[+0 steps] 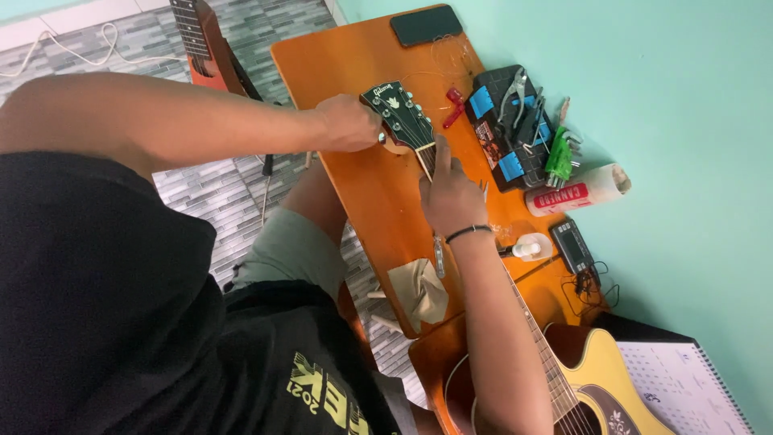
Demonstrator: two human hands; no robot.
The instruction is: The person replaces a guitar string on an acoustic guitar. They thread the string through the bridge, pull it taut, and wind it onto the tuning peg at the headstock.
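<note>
Left hand (348, 122) is closed on a tuning peg at the guitar headstock (398, 113). Right hand (451, 193), index finger extended, presses the neck just below. Beyond it, a black tool tray (493, 129) holds pliers (515, 93) (other contents unclear).

A dark flat phone (426, 24) lies at the orange wooden table's (362, 201) far end. A black tool tray (507, 129) sits right of centre on it, a folded beige cloth (419, 292) at its near edge.
</note>
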